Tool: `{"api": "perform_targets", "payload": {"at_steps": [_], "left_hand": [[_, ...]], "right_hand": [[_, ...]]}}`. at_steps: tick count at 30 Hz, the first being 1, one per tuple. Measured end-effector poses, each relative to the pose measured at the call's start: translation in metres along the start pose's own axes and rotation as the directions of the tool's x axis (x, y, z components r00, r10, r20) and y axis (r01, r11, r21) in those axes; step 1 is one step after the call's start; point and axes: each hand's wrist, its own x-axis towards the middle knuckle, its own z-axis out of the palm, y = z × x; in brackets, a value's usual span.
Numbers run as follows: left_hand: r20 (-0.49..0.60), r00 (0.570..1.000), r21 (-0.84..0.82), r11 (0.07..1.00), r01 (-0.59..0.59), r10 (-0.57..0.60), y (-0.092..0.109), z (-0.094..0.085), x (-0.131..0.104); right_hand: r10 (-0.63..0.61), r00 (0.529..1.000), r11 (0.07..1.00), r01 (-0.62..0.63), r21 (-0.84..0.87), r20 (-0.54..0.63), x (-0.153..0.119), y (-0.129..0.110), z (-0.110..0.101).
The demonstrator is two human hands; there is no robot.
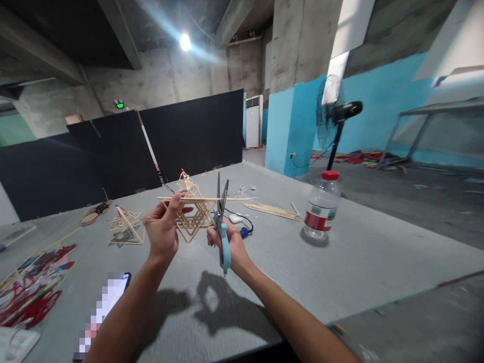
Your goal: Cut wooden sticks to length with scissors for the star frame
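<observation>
My left hand (163, 227) pinches a thin wooden stick (204, 199) that lies level in front of a hexagonal stick frame (192, 232). The fingers of my right hand (231, 244) are wrapped round the light blue handles of a pair of scissors (224, 242). Its blades point upward and stand a little apart, with the stick crossing between them. The stick's pointed end reaches out to the right past the blades. Whether the hexagonal frame is also touched by my left hand cannot be made out.
On the grey table (287, 267) are a red-capped bottle (321, 209), loose sticks (274, 210), a stick pyramid (126, 227), a phone (108, 302) and colourful scraps (34, 287). Black panels (196, 131) edge the back. A fan (335, 113) stands beyond the bottle.
</observation>
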Motion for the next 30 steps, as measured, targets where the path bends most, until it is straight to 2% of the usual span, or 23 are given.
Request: {"api": "perform_targets", "payload": {"at_steps": [30], "left_hand": [[-0.011,1.0,-0.006,1.0,0.021,-0.021,0.0019,0.0007,-0.0015]], "right_hand": [[-0.017,1.0,1.0,0.017,0.025,0.013,-0.0009,-0.0006,0.0009]]}}
